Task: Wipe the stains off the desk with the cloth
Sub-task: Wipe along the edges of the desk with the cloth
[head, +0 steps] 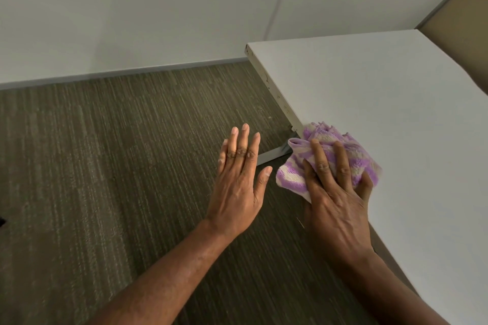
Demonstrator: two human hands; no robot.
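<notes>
Brown striped carpet (105, 166) surrounds a white laminate surface (383, 92). Left hand (237, 185) hangs released, off the edge. Right hand (340, 198) presses a purple-and-cream fleecy cloth (330, 150) at that edge; an outward stroke could drag it off.

Office-like room, striped carpet tiles (105, 179), white desk (383, 92), partition panel (456, 5)

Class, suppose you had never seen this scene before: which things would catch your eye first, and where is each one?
The purple and white cloth stands out most, bunched at the near left edge of the white desk under the right hand. Next comes the left hand, open and flat, held over the striped brown carpet beside the desk, touching nothing.
</notes>
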